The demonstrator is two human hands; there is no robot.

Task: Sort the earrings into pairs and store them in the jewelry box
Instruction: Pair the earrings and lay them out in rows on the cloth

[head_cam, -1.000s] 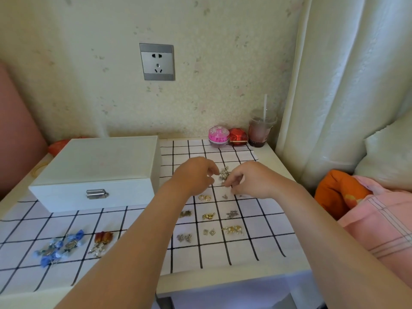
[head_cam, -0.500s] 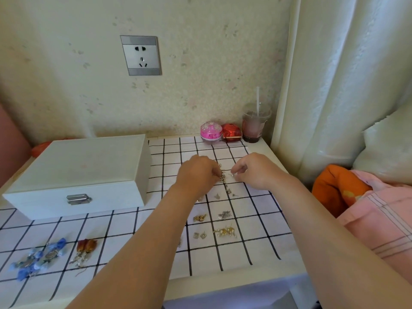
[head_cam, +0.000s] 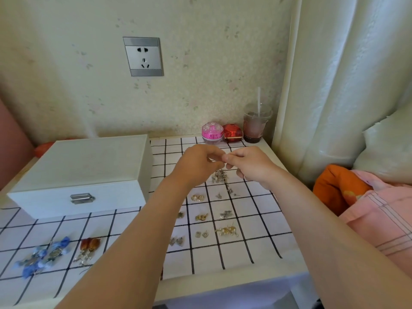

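Blue tasselled earrings (head_cam: 42, 256) lie nearest, at the front left of the bench (head_cam: 234, 284), on a white cloth ruled in black squares (head_cam: 252, 239). Just to their right is an amber-brown pair (head_cam: 89, 247) with silver drops. Both forearms reach in from the front edge. Between them, in the cloth's squares, small earrings sit sorted in little groups: a silver pair (head_cam: 177, 241), a square pair (head_cam: 201, 234) and a gold pearl cluster (head_cam: 227, 230) in the nearest row. Behind those are a piece half hidden by the left arm, a gold pair (head_cam: 201, 217) and a silver pair (head_cam: 226, 214). Further back are two gold hoops (head_cam: 197, 197), side by side, and a few loose silver studs (head_cam: 230, 192) to their right.

Beyond these is an unsorted heap of earrings (head_cam: 219, 177). The left hand (head_cam: 196, 166) and right hand (head_cam: 252, 163) hover over it, fingertips meeting above the heap. Each grip is narrow, thumb and forefinger drawn close and the other fingers curled. Whether a piece is pinched there I cannot tell: it is too small and blurred.

On the left the white jewelry box (head_cam: 84, 170) stands with its lid down and its metal clasp (head_cam: 81, 198) facing forward, well apart from the heap.

At the back edge stand a pink round pot (head_cam: 212, 131), a red pot (head_cam: 232, 132) touching it, and a plastic cup with a straw (head_cam: 256, 127). A wall socket (head_cam: 143, 56) is above, and a pale curtain (head_cam: 334, 85) hangs to the right.
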